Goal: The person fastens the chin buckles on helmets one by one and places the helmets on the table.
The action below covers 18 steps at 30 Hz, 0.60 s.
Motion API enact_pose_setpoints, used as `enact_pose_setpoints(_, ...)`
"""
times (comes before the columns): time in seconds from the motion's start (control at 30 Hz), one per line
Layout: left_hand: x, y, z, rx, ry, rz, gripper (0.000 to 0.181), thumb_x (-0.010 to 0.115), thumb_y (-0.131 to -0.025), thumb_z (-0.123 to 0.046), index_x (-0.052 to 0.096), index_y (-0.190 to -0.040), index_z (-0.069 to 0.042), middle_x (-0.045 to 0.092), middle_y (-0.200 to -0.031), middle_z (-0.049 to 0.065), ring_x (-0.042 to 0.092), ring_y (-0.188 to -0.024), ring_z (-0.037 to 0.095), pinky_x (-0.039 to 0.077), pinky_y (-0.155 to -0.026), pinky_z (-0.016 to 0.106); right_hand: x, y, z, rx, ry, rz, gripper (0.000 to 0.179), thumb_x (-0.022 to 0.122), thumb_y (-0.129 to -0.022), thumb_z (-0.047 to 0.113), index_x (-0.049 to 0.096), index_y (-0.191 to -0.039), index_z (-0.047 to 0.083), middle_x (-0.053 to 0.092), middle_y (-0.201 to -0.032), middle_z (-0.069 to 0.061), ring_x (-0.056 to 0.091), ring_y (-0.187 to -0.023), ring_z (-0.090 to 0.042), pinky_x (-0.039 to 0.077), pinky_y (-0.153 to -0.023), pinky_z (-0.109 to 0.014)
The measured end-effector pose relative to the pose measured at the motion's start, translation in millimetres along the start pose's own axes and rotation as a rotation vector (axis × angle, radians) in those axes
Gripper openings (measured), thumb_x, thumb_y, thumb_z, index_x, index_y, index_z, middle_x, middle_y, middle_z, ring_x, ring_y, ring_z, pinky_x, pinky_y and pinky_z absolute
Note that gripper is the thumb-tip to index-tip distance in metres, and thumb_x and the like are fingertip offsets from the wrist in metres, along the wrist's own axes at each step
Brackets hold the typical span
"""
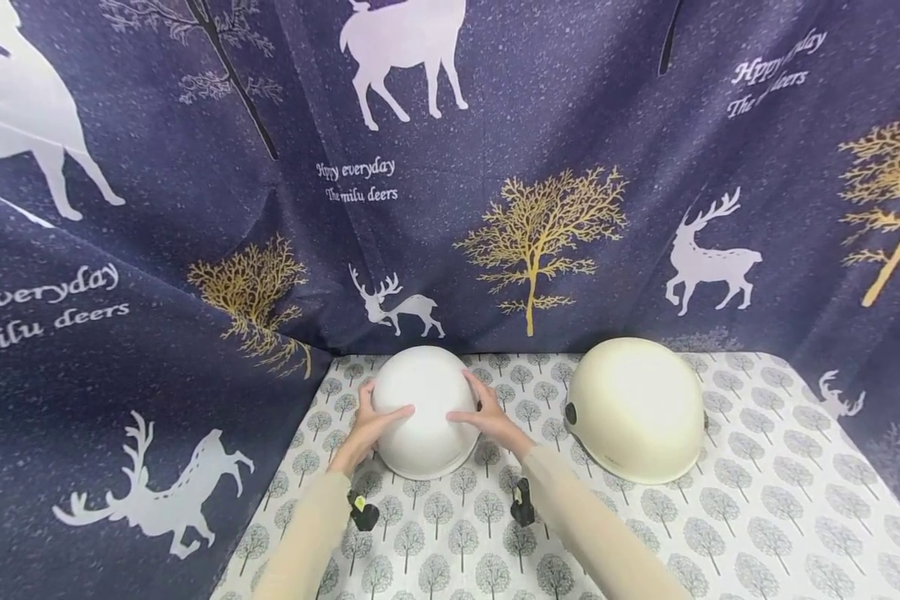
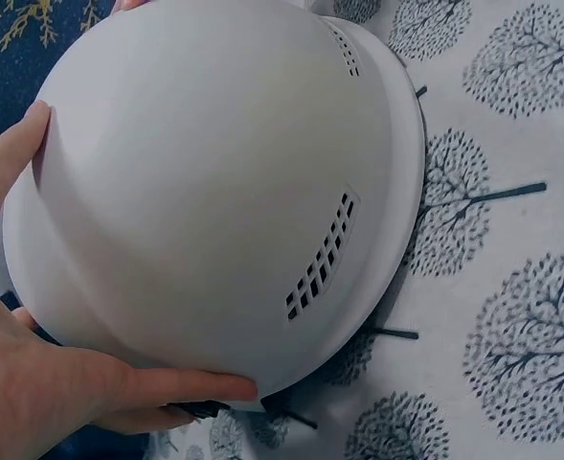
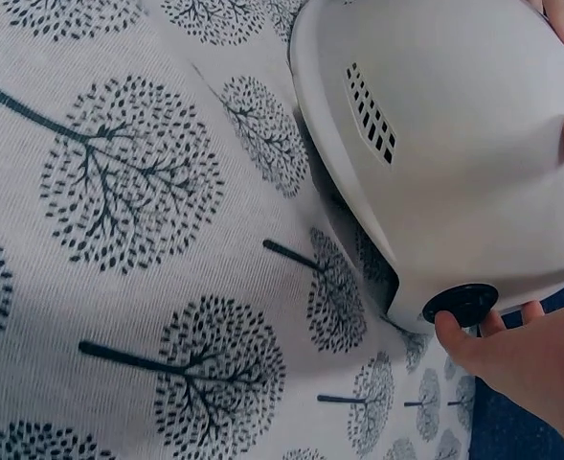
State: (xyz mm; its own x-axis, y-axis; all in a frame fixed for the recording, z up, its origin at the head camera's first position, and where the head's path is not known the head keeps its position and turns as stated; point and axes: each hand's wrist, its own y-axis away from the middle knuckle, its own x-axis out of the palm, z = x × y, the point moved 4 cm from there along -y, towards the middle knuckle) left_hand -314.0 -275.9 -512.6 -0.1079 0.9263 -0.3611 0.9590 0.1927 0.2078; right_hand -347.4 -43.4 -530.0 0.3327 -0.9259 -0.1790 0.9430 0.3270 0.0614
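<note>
A white helmet sits dome up near the back of the table, between my two hands. My left hand grips its left side, with the thumb on the front of the dome and the fingers spread along the side. From the other side my right hand holds it in the same way. The right wrist view shows one fingertip on the black round piece on the helmet's side. Slotted vents run above the brim in the left wrist view. The helmet's inside is hidden.
To the right stands a cream helmet, dome up, with a dark round piece on its side. A tree-print cloth covers the table. Behind and to the left hangs a dark blue curtain with deer and trees.
</note>
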Motion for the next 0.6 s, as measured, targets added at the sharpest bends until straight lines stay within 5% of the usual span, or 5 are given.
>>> enact_pose_setpoints(0.3,15.7,4.2,-3.0,-0.005,0.053,-0.003,0.108,0.084,-0.074,-0.036,0.011,-0.154,-0.027,0.013,-0.158,0.024,0.023,-0.143,0.052,0.026,-0.106,0.075,-16,7.7,-3,-0.003,0.052,0.001,0.092,0.077,-0.081,0.024,0.024,-0.156,0.025,0.017,-0.160,-0.021,0.019,-0.147,-0.046,0.023,-0.114,-0.067)
enact_pose_setpoints(0.6,38.7,15.2,-3.8,-0.029,0.010,-0.023,0.109,0.084,-0.073,-0.040,0.012,-0.154,-0.032,0.013,-0.153,0.028,0.029,-0.137,0.055,0.031,-0.105,0.073,-39,21.7,-9,0.020,0.076,0.019,0.094,0.077,-0.081,0.031,0.021,-0.156,0.025,0.009,-0.158,-0.025,0.024,-0.141,-0.051,0.026,-0.111,-0.069)
